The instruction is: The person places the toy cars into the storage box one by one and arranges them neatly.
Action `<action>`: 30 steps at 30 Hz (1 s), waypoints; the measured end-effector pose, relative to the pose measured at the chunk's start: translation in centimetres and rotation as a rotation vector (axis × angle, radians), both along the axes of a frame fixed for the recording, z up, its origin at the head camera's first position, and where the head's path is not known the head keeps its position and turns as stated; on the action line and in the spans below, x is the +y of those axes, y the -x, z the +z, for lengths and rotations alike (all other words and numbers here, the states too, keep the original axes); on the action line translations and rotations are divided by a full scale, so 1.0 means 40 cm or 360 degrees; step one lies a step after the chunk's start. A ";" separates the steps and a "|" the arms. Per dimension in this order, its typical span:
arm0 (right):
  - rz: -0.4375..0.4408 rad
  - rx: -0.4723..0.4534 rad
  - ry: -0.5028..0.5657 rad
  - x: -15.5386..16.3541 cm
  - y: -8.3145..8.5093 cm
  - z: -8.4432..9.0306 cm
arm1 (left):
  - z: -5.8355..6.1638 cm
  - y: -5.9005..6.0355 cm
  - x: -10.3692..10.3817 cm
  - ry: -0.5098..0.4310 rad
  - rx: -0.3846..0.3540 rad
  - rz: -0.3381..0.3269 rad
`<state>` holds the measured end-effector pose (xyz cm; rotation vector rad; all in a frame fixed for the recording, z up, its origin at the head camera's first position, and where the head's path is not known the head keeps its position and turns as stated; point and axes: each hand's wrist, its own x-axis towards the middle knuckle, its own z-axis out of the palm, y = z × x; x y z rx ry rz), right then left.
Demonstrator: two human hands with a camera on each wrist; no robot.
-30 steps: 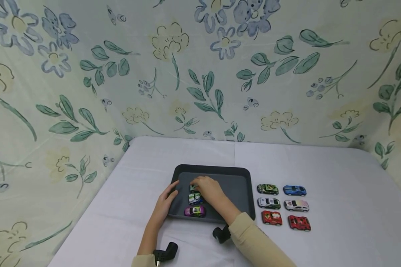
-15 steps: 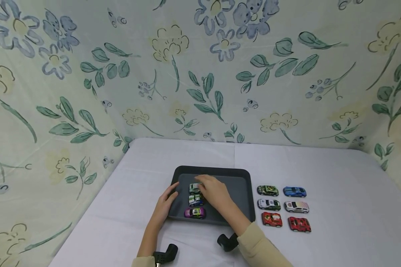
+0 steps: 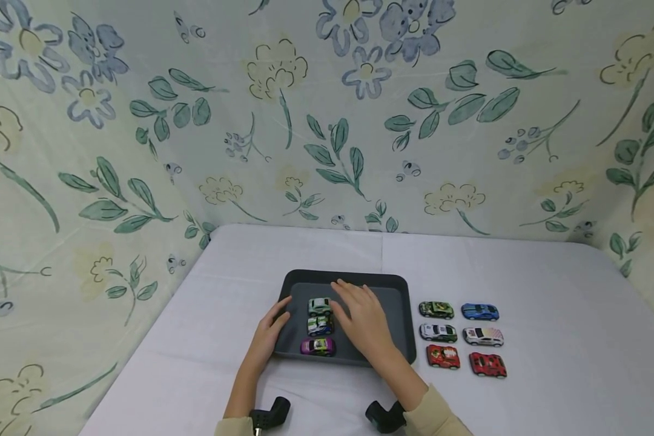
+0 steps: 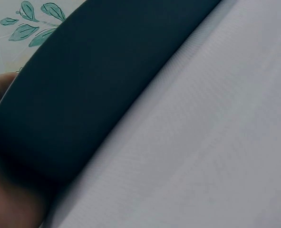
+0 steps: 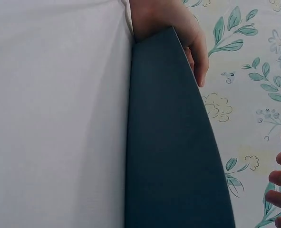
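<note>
A dark grey baking tray (image 3: 370, 315) lies on the white-covered table. In its left part sit three toy cars in a column: a pale green toy car (image 3: 320, 306) at the back, a white, blue and green toy car (image 3: 320, 326) close in front, and a purple toy car (image 3: 317, 347) nearest the front. My left hand (image 3: 267, 335) grips the tray's left rim; the right wrist view shows that hand (image 5: 171, 19) with a finger bent over the edge. My right hand (image 3: 364, 318) is over the tray, right of the cars, fingers spread and holding nothing; its fingers (image 5: 280, 179) show in the right wrist view.
Right of the tray, several toy cars stand in two columns, among them a green car (image 3: 436, 309), a blue car (image 3: 480, 312), a silver car (image 3: 438, 332) and a red car (image 3: 488, 365). Floral cloth (image 3: 283, 151) hangs behind the table (image 3: 550, 303).
My right hand has let go of the pale green toy car and moved right, its fingers spreading. That car now shows fully. The left hand stays at the tray's rim.
</note>
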<state>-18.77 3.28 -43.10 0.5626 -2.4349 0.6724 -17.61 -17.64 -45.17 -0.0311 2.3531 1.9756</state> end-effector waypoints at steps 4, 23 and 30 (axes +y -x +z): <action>-0.0014 -0.0013 0.0014 0.014 -0.018 0.002 | 0.004 -0.002 0.001 -0.0010 0.0003 0.0000; -0.0125 -0.0074 0.0060 0.094 -0.089 0.003 | -0.006 0.000 -0.003 0.0006 0.0018 0.0007; -0.0179 0.0005 0.0047 0.144 -0.104 -0.010 | -0.009 0.003 -0.002 -0.0002 0.0020 0.0014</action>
